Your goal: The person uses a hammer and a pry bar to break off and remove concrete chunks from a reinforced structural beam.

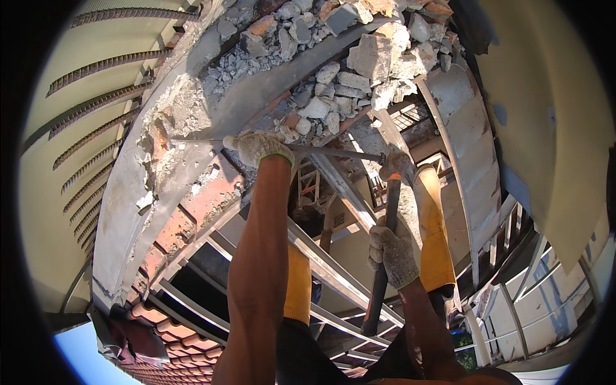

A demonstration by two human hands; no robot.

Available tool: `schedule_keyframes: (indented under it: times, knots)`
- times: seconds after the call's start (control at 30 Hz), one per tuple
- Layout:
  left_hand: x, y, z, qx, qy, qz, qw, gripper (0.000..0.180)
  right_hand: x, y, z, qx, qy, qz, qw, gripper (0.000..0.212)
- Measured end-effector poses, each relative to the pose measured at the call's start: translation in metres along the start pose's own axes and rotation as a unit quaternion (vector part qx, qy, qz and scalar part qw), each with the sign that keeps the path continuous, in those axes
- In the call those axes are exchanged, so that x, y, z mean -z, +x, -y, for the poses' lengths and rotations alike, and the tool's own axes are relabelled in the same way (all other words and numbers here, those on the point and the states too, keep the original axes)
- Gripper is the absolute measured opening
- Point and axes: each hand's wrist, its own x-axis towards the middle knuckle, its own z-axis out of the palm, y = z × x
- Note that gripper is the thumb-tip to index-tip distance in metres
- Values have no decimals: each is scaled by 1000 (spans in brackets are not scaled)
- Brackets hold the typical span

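Observation:
My left hand, in a knitted work glove, is closed around a long metal chisel lying roughly level across the view. The chisel's tip points left and meets the broken edge of a grey concrete beam, where orange brick shows. In another knitted glove, my right hand grips the dark handle of a hammer, marked with an orange band near the top. The hammer head is up at the right end of the chisel; whether they touch I cannot tell.
Broken concrete rubble is heaped beyond my hands. Bent rebar sticks out at the left. Below me, metal beams cross openings that drop to a lower level. My yellow boots stand among them. Roof tiles lie at lower left.

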Motion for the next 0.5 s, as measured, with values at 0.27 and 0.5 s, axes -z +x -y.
schedule_keyframes:
  times: [0.27, 0.5]
  knots:
    - [6, -10, 29, -5, 58, -16, 998, 73, 69, 33, -7, 216, 173, -175, 945, 17]
    - [30, -28, 8, -59, 73, 12, 995, 87, 24, 18, 9, 88, -55, -31, 994, 17]
